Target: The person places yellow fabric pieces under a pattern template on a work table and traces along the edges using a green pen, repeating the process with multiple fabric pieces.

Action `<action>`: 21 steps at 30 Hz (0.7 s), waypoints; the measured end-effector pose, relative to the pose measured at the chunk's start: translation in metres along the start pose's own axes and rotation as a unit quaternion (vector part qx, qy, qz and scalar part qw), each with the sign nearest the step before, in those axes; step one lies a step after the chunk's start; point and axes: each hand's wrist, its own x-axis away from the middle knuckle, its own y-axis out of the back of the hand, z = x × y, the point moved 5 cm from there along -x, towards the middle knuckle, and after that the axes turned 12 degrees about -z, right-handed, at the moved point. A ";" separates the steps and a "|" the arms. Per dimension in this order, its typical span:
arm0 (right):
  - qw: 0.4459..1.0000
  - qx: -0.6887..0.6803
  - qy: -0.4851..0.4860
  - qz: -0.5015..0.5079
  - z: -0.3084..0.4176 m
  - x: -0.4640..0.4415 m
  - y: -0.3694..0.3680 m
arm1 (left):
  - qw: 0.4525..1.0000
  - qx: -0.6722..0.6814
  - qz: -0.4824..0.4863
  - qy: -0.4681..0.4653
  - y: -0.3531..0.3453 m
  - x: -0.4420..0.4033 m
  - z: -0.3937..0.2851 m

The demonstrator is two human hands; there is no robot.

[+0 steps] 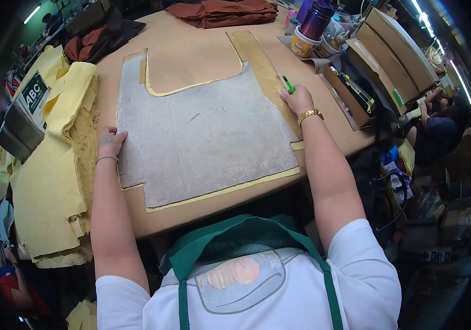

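Note:
A large grey pattern template [208, 137] with a U-shaped cutout lies flat on the table, brown tape along parts of its border. Beneath it, a yellow sheet [219, 193] shows as a narrow strip along the near edge and the cutout. At the template's left edge is my left hand [111, 144], fingers curled and thumb over the border. My right hand [298, 103] is closed around a green pen [288, 83], tilted upward, over the brown-taped right side of the template. Where the pen's lower end touches is hidden by my fingers.
Yellow sheets [54, 187] are stacked at the left beside a metal box [23, 129]. Folded rust-brown fabric [221, 14] lies at the back. A cardboard tray [351, 99] with a cutter [359, 91], a tub [304, 44] and boxes stand right. Another person [439, 129] sits farther right.

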 end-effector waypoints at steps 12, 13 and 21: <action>0.996 -0.058 -0.022 0.063 -0.022 0.016 0.007 | 0.998 0.004 0.052 0.048 0.000 0.005 0.017; 0.992 -0.098 -0.032 0.067 -0.026 0.013 0.000 | 0.998 0.027 0.024 0.043 0.003 0.009 0.013; 0.994 -0.109 0.004 0.013 -0.006 -0.010 0.001 | 0.991 0.025 -0.128 -0.006 0.002 0.015 -0.012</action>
